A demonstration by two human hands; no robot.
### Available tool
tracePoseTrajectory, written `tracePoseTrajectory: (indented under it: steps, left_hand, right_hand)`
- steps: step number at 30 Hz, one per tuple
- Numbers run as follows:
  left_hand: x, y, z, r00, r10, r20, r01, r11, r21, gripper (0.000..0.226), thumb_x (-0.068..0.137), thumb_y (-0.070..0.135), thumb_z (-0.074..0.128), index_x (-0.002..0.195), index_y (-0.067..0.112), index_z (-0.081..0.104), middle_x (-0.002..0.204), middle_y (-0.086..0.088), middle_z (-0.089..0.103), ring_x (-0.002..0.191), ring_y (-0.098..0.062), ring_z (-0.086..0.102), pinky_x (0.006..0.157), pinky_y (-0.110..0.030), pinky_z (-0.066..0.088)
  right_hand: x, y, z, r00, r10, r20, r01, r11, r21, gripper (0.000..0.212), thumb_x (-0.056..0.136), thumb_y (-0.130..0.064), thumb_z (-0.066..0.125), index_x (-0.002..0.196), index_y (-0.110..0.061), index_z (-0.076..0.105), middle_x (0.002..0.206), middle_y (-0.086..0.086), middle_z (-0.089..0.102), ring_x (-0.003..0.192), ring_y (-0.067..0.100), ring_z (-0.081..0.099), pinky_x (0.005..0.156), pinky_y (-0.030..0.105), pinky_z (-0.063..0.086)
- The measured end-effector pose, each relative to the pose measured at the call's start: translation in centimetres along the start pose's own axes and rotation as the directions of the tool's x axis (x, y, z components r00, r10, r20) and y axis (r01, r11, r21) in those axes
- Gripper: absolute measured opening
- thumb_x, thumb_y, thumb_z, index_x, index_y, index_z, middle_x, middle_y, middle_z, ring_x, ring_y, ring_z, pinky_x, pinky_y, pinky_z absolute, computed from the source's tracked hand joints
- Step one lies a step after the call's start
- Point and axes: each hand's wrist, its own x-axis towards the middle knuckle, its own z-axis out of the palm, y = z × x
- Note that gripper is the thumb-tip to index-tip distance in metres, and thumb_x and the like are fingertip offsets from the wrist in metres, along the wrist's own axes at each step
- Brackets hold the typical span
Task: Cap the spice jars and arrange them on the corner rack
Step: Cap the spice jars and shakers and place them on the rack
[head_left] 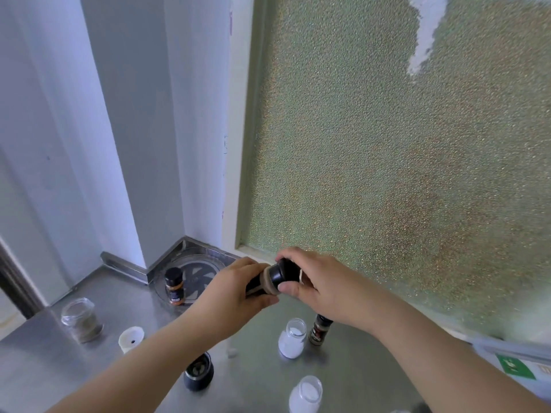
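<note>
My left hand (pixel 238 289) grips the body of a dark spice jar (pixel 262 282), held on its side above the steel counter. Around that jar's black cap (pixel 283 273) my right hand (pixel 316 281) is closed. A capped orange-labelled jar (pixel 174 287) stands on the round clear corner rack (pixel 205 265) in the back corner. On the counter stand an uncapped glass jar of brownish spice (pixel 81 318), two uncapped jars of white powder (pixel 293 338) (pixel 307 394), a dark capped grinder bottle (pixel 320 329) and a black open jar (pixel 199 371). A white cap (pixel 131 339) lies beside the glass jar.
The steel counter (pixel 119 296) ends at a raised metal lip against the white wall on the left. A frosted green window (pixel 387 144) runs along the right. A green and white package (pixel 518 368) sits at the right edge.
</note>
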Motion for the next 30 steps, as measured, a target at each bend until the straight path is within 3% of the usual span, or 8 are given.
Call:
tracePoseTrajectory:
  steps: [2, 7, 10, 14, 18, 22, 25, 30]
  left_hand:
    - [0.0, -0.5, -0.2, 1.0, -0.014, 0.014, 0.014, 1.0, 0.004, 0.027, 0.071, 0.022, 0.075, 0.096, 0.021, 0.065, 0.083, 0.007, 0.058, 0.081, -0.003, 0.054, 0.067, -0.007, 0.039]
    - [-0.7, -2.1, 0.0, 0.997, -0.079, -0.014, 0.078, 0.997, -0.017, 0.026, 0.072, 0.019, 0.074, 0.096, 0.022, 0.066, 0.074, 0.019, 0.055, 0.072, 0.003, 0.052, 0.065, -0.008, 0.039]
    - [-1.1, -3.9, 0.7, 0.977, -0.198, 0.073, 0.202, 0.979, -0.042, 0.026, 0.072, 0.018, 0.071, 0.096, 0.024, 0.063, 0.07, 0.016, 0.058, 0.066, 0.002, 0.056, 0.063, -0.013, 0.042]
    - [-0.7, -6.5, 0.7, 0.944, -0.292, 0.154, 0.301, 0.953, -0.038, 0.031, 0.069, 0.012, 0.064, 0.093, 0.027, 0.053, 0.082, 0.007, 0.066, 0.078, -0.012, 0.063, 0.07, -0.024, 0.051]
    - [0.8, -10.7, -1.0, 0.916, -0.4, 0.031, 0.401, 0.909, -0.113, 0.027, 0.061, 0.019, 0.067, 0.084, 0.028, 0.056, 0.087, 0.001, 0.063, 0.081, -0.018, 0.062, 0.079, -0.038, 0.053]
    - [3.5, -14.9, -2.6, 0.884, -0.464, -0.059, 0.452, 0.88, -0.145, 0.039, 0.071, 0.011, 0.067, 0.099, 0.032, 0.048, 0.085, 0.009, 0.063, 0.081, -0.017, 0.062, 0.073, -0.032, 0.048]
    - [4.9, -17.4, -2.3, 0.895, -0.445, -0.013, 0.445, 0.896, -0.006, 0.043, 0.075, 0.014, 0.064, 0.11, 0.029, 0.044, 0.086, 0.002, 0.062, 0.075, -0.021, 0.059, 0.069, -0.03, 0.044]
    - [4.9, -21.0, -0.5, 0.882, -0.468, 0.046, 0.426, 0.837, 0.343, 0.027, 0.075, 0.03, 0.06, 0.09, 0.021, 0.04, 0.066, 0.005, 0.053, 0.069, -0.025, 0.054, 0.072, -0.035, 0.042]
  right_hand:
    - [0.3, 0.1, 0.9, 1.0, -0.009, -0.021, 0.009, 1.0, 0.015, 0.036, 0.088, -0.035, 0.058, 0.121, -0.024, 0.046, 0.098, -0.01, 0.051, 0.071, -0.012, 0.045, 0.066, 0.007, 0.033]
    - [1.8, 0.0, 3.5, 0.998, 0.008, -0.063, -0.006, 1.0, 0.027, 0.034, 0.088, -0.038, 0.056, 0.117, -0.025, 0.046, 0.106, 0.002, 0.06, 0.086, 0.014, 0.051, 0.076, 0.03, 0.042]
    - [2.7, 0.2, 5.7, 0.999, 0.044, -0.021, -0.043, 0.998, 0.048, 0.034, 0.087, -0.038, 0.058, 0.117, -0.026, 0.048, 0.109, -0.001, 0.059, 0.087, 0.012, 0.048, 0.074, 0.027, 0.038]
    - [4.7, 0.2, 8.6, 0.995, 0.093, -0.024, -0.09, 0.99, 0.109, 0.055, 0.084, -0.042, 0.061, 0.134, -0.032, 0.04, 0.124, 0.0, 0.056, 0.11, 0.016, 0.054, 0.089, 0.023, 0.038]
    - [6.5, 1.1, 9.3, 0.987, 0.159, 0.018, -0.159, 0.961, 0.224, 0.069, 0.085, -0.049, 0.056, 0.143, -0.041, 0.018, 0.124, -0.009, 0.05, 0.108, 0.007, 0.052, 0.096, 0.026, 0.04]
    - [7.2, 3.7, 10.2, 0.97, 0.243, 0.013, -0.241, 0.952, 0.187, 0.062, 0.086, -0.048, 0.054, 0.141, -0.031, 0.029, 0.117, -0.008, 0.053, 0.098, 0.008, 0.056, 0.092, 0.035, 0.048]
    - [6.9, 5.1, 11.6, 0.953, 0.297, 0.054, -0.302, 0.939, 0.163, 0.056, 0.087, -0.045, 0.054, 0.137, -0.027, 0.038, 0.114, -0.007, 0.057, 0.096, 0.01, 0.058, 0.089, 0.032, 0.048]
    - [6.8, 5.6, 13.7, 0.943, 0.315, 0.108, -0.331, 0.922, 0.201, 0.05, 0.088, -0.039, 0.056, 0.134, -0.026, 0.042, 0.108, -0.009, 0.054, 0.095, 0.009, 0.055, 0.084, 0.023, 0.044]
